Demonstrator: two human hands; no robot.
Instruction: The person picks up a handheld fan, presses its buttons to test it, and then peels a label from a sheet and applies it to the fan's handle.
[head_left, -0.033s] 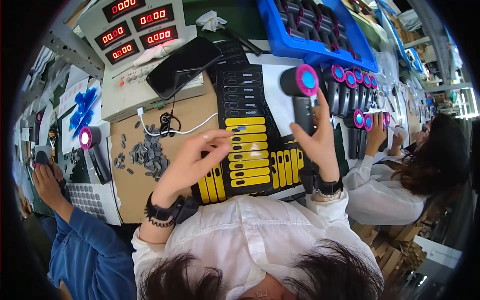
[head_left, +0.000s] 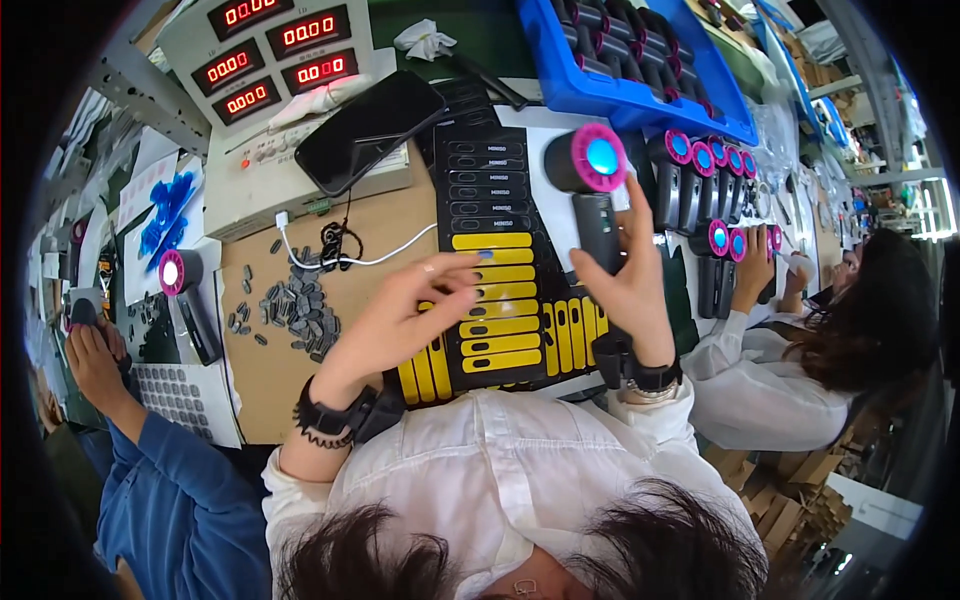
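My right hand [head_left: 632, 280] holds a dark handheld fan [head_left: 597, 225] by its handle. Its round head has a pink ring and a bright blue centre, tilted toward me above white paper. My left hand [head_left: 415, 305] hovers at the left edge of a black sheet with yellow strips [head_left: 505, 305]; thumb and forefinger are apart, and I see nothing held. A small blue spot [head_left: 486, 255] shows on the strips by the forefinger; what it is cannot be made out. Black strips [head_left: 490, 190] with an oval hole lie above the yellow ones.
Small grey pieces [head_left: 300, 315] are heaped on brown board. A meter box [head_left: 300, 190] with red digits carries a black phone [head_left: 370, 130]; a white cable [head_left: 385, 255] trails from it. A blue crate [head_left: 545, 75] and several standing fans [head_left: 690, 165] are at right. Co-workers sit on both sides.
The fan in my right hand has moved slightly left and up toward the middle. My left hand has shifted a little right, its forefinger now nearer the blue spot.
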